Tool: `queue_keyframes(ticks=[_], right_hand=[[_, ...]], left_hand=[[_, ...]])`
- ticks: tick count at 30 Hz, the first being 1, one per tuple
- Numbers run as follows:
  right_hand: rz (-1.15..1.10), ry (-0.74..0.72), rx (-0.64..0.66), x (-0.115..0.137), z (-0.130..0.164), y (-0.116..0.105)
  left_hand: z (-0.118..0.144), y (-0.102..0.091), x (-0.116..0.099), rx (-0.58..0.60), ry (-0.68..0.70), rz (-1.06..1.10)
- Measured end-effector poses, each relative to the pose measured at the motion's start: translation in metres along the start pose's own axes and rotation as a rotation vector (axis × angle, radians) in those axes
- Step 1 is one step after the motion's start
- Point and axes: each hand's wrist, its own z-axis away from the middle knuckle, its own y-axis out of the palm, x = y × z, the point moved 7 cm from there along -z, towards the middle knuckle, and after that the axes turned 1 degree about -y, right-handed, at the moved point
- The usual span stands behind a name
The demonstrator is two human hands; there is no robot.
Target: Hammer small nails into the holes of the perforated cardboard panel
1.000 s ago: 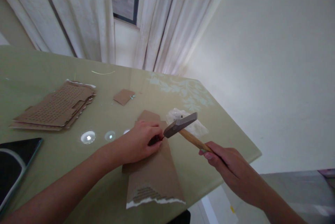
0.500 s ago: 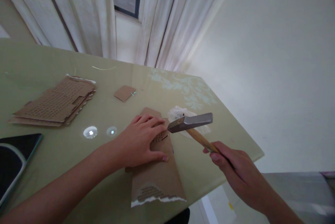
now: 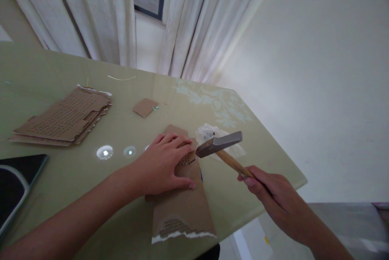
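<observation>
My left hand [image 3: 168, 165] lies across a piece of brown cardboard [image 3: 187, 211], fingers stretched out and thumb apart, pressing on it. Small holes and a short dark line show in the cardboard beside the fingers. Its near end is torn, with a white edge. My right hand [image 3: 273, 195] is closed around the wooden handle of a hammer [image 3: 219, 144]. The hammer's grey metal head hangs just right of my left fingertips, over the cardboard's right edge. Whether anything small sits under my left fingers is hidden.
A crumpled clear plastic bag [image 3: 209, 130] lies behind the hammer. Perforated cardboard sheets [image 3: 63, 116] are stacked at the left, with a small cardboard square [image 3: 146, 107] farther back. A black-and-grey object [image 3: 18, 187] sits at the left edge. The glass table's [image 3: 273, 154] right edge slopes past my right hand.
The hammer head has turned slightly, its right end shifting a little left. Both hands keep nearly the same places.
</observation>
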Motion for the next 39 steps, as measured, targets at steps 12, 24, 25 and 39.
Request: queue_keyframes(ticks=[12,24,25,39], right_hand=[[0.000,0.035,0.078,-0.007,0.005,0.016],[0.001,0.005,0.056,-0.014,0.001,0.031],[-0.001,0.008,0.048,-0.015,0.002,0.032],[-0.113,-0.032,-0.035,-0.015,0.003,0.043]], left_hand=[[0.001,-0.002,-0.001,-0.003,-0.001,-0.019],[0.000,-0.003,-0.002,-0.008,-0.004,0.000],[0.000,-0.003,-0.002,-0.011,0.000,0.002],[0.001,-0.001,-0.002,-0.015,0.007,-0.037]])
